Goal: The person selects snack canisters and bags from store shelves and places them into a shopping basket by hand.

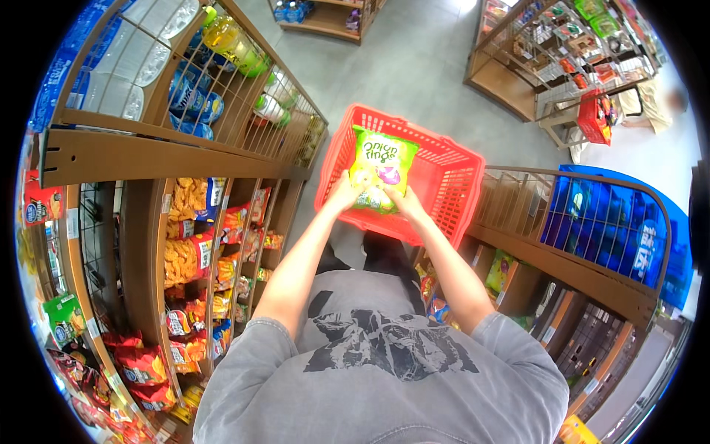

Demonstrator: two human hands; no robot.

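Both of my hands grip one green and yellow bag of onion rings (386, 161) by its lower sides. My left hand (345, 194) is on its left edge, and my right hand (405, 203) is on its right edge, thumb on the front. The bag's printed front faces up at me. Below it is a red plastic shopping basket (468, 172) with slotted walls. Its bare floor shows to the right of the bag; the part behind the bag is hidden. How the basket is supported cannot be seen.
At my left a shelf unit (133, 233) holds several snack bags, with drink bottles (236, 44) on its wire-railed top. Another shelf (499, 233) stands at my right, blue packs (604, 222) on top. A person (646, 108) is at the far right beside another red basket (594, 119).
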